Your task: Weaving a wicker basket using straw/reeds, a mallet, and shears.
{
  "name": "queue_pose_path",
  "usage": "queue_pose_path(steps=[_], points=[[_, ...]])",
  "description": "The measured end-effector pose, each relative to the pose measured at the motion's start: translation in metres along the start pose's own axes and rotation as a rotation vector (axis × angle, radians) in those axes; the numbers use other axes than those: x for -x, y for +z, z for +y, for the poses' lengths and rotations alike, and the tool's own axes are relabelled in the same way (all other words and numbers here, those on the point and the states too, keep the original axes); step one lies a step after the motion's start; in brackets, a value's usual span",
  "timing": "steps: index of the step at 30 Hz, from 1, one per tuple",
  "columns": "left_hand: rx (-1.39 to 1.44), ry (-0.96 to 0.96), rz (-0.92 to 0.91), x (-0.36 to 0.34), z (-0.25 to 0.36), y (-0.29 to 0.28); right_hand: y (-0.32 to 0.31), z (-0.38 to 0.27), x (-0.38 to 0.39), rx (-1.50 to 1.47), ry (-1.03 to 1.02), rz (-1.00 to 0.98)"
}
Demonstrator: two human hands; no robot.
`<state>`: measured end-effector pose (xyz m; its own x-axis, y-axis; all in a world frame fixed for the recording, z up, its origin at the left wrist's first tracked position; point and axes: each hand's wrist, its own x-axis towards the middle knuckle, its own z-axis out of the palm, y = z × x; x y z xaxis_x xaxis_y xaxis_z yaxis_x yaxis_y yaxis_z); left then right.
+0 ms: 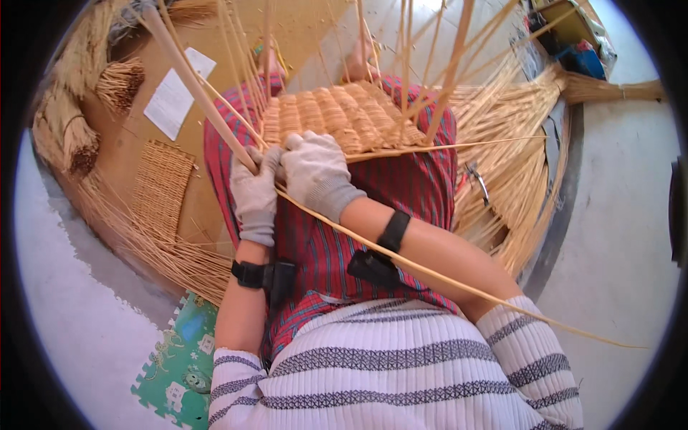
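Observation:
A woven base [337,118] of plaited straw-coloured strands lies across my lap, with thin upright stakes [408,64] rising from its edges. At its near left corner, my left hand [254,193], in a pale work glove, is closed round the lower end of a thick rod [190,79]. Beside it, touching, my gloved right hand [317,172] has its fingers curled at the near edge of the base. From between the hands a long cane strand [430,273] trails to the lower right, over my right forearm. The fingertips of both hands are partly hidden.
Loose straw-coloured strands [502,129] spread at the right, with pliers [479,183] lying on them. At the left are bundled strands [75,136], a white paper sheet [175,97], a flat woven panel [159,188] and a green foam mat [179,365].

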<state>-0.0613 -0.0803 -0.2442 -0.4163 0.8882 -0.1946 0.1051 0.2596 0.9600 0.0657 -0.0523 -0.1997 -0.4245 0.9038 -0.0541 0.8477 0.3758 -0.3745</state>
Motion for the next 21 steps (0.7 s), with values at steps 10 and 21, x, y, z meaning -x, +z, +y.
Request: queue_pose_path(steps=[10, 21], points=[[0.129, 0.057, 0.082, 0.000, -0.026, -0.017, -0.017, 0.014, 0.037, -0.304, -0.340, 0.014], [-0.091, 0.177, 0.179, 0.012, -0.017, -0.004, -0.071, 0.091, 0.041, -1.001, 0.240, 0.293]])
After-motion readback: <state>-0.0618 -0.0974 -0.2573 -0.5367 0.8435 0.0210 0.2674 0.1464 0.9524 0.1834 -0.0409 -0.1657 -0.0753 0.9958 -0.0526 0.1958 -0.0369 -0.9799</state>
